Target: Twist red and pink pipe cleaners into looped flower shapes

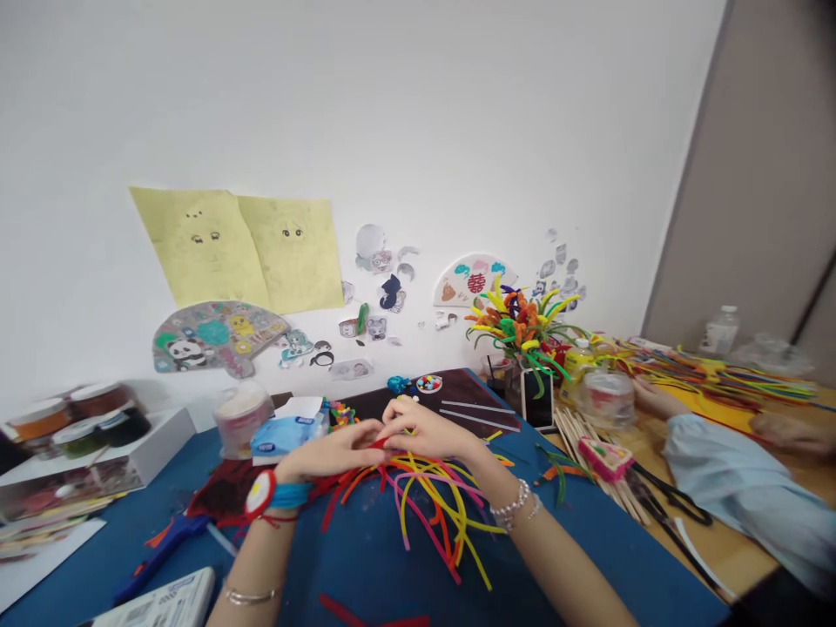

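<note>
Over the middle of the blue mat, my left hand (340, 446) and my right hand (421, 431) meet with fingertips together. Both are closed in a pinch on a red pipe cleaner (380, 443), of which only a short piece shows. Just below and around my fingers spreads a loose bundle of yellow, pink and orange pipe cleaners (450, 505), their ends bent down toward me. More red pipe cleaners (326, 484) lie beside my left wrist. My fingers hide much of the held piece.
A tissue pack (287, 435) and lidded tub (243, 418) stand behind my left hand. A blue glue gun (160, 557) lies at left. At right are a pipe-cleaner bouquet (522, 326), phone (537, 399), wooden sticks (604, 470) and another person's sleeve (738, 488).
</note>
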